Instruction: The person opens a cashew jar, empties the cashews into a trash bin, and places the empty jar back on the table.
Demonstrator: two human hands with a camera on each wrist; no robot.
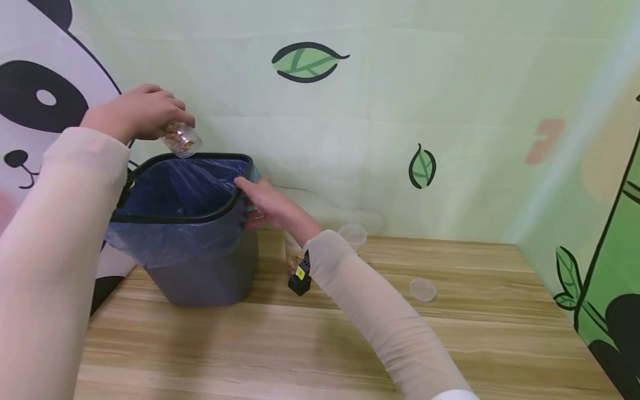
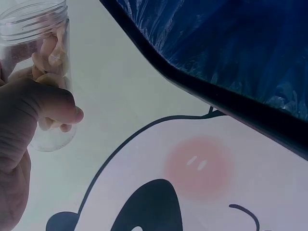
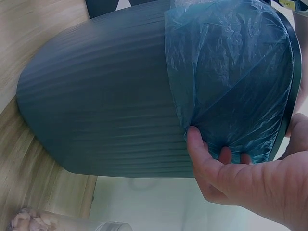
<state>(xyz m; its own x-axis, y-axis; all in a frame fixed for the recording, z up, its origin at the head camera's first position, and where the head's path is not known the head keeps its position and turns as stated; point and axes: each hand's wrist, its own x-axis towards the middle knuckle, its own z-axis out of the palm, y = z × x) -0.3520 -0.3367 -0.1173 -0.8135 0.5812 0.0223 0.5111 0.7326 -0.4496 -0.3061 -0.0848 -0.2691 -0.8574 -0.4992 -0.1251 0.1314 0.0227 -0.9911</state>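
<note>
My left hand (image 1: 145, 114) grips a clear screw-top jar (image 1: 183, 143), tipped with its open mouth down toward the trash bin. Curved pale nuts (image 2: 48, 60), which look like cashews, fill part of the jar. The grey trash bin (image 1: 205, 280) stands upright on the table, with a blue bag (image 1: 175, 186) lining it and folded over its black rim (image 1: 170, 219). At the bin's right side, my right hand (image 1: 272, 205) holds the rim, thumb over the top edge and fingers (image 3: 197, 144) against the bag's outer fold.
Behind my right forearm a second clear jar (image 1: 291, 250) with nuts stands on the wooden table (image 1: 300, 344). Farther right are another clear container (image 1: 353, 234), partly hidden by my sleeve, and a flat round lid (image 1: 423, 290). A printed cloth (image 1: 370, 111) hangs behind the table.
</note>
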